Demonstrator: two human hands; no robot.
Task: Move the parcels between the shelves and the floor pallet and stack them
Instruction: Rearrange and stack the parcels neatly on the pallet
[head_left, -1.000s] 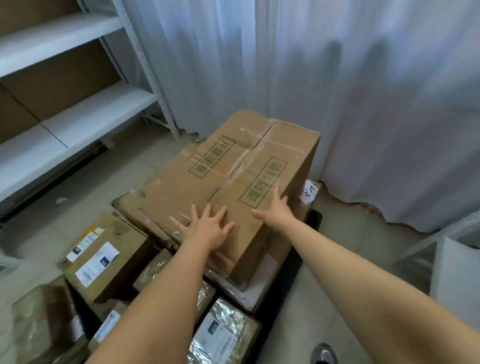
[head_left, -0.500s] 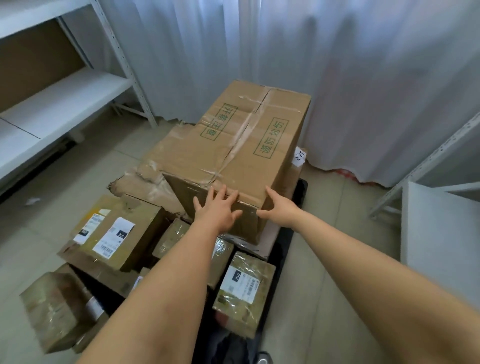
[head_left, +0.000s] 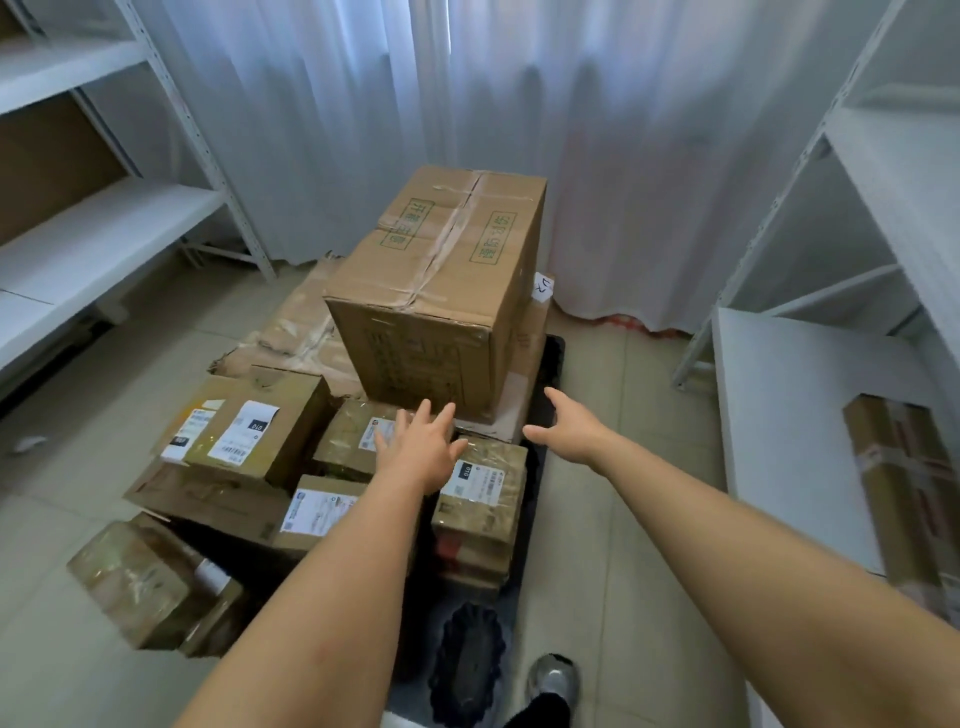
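A large taped cardboard box (head_left: 447, 291) with green print stands upright on flattened cardboard at the far end of the black floor pallet (head_left: 550, 364). Several smaller labelled parcels (head_left: 254, 431) lie on the pallet in front of it. My left hand (head_left: 418, 449) hovers with fingers spread just below the big box's near bottom edge, above a small wrapped parcel (head_left: 480, 499). My right hand (head_left: 569, 428) is open too, off the box's right corner over the pallet edge. Neither hand holds anything.
White metal shelves (head_left: 104, 228) stand at the left, another white rack (head_left: 810, 405) at the right with a taped parcel (head_left: 904, 493) on its low shelf. White curtains hang behind. A wrapped parcel (head_left: 150, 587) sits at the pallet's near left corner. My shoe (head_left: 553, 680) is at the bottom.
Both hands came off the large box and drew back toward me. The box now stands square on the pallet, and my view has stepped back.
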